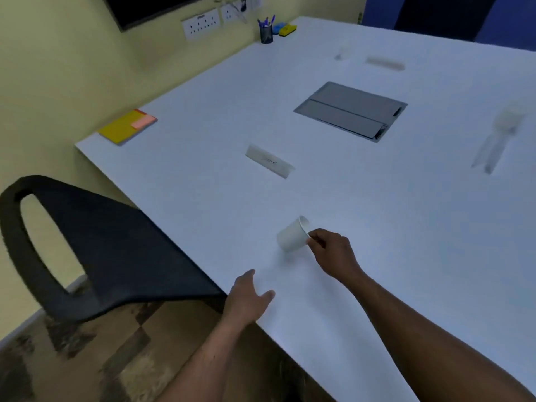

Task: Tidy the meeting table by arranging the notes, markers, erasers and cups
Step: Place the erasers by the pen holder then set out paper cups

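On the white meeting table (203,117), notes (127,126) are stacked and markers (266,29) potted beside erasers (285,29). A tilted paper cup (291,235) is pinched at its rim by the right hand (333,252); the left hand (249,297) is relaxed. 2 blurred cups are left scattered.

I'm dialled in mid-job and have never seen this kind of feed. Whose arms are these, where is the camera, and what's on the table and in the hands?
No machine here: a person wears a wide-angle camera on the head, looking down at their own arms. The right hand pinches the rim of a tilted white paper cup. The left hand rests open at the white table's near edge. Also on it: a yellow notepad with sticky notes, a white name card, a grey cable hatch, and at the far corner a pen holder beside two erasers. A black chair stands at left.
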A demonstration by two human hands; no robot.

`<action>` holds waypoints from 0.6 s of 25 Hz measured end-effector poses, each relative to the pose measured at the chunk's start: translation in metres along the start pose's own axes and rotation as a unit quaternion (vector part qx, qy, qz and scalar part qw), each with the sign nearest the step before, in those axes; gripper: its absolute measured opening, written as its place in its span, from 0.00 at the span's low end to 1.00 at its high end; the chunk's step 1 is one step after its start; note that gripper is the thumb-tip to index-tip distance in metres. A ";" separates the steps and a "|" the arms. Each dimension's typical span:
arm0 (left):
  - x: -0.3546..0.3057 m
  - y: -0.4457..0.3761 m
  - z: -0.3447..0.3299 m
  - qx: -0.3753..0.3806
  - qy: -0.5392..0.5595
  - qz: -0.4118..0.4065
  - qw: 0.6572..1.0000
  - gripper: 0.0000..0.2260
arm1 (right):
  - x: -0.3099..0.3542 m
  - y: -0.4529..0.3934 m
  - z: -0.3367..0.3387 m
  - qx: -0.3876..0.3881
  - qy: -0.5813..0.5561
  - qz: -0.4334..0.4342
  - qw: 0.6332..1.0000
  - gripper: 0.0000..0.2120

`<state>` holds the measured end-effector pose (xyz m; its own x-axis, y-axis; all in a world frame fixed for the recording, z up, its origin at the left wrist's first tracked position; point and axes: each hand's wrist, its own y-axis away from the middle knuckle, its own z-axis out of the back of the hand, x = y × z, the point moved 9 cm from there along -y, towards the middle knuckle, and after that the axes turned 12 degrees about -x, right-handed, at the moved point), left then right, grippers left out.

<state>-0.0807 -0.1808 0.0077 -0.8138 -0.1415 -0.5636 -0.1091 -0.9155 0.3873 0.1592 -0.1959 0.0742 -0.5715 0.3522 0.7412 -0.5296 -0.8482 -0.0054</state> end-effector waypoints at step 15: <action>-0.034 -0.128 -0.041 0.070 -0.282 -0.064 0.955 0.52 | -0.009 -0.237 -0.043 -0.047 0.205 0.036 0.977 0.11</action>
<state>-0.0161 -0.0740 -0.0527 -0.9620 0.2309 -0.1455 -0.2723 -0.8462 0.4581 0.2628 0.0186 0.0402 -0.8027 0.4381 0.4046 -0.5229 -0.8432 -0.1244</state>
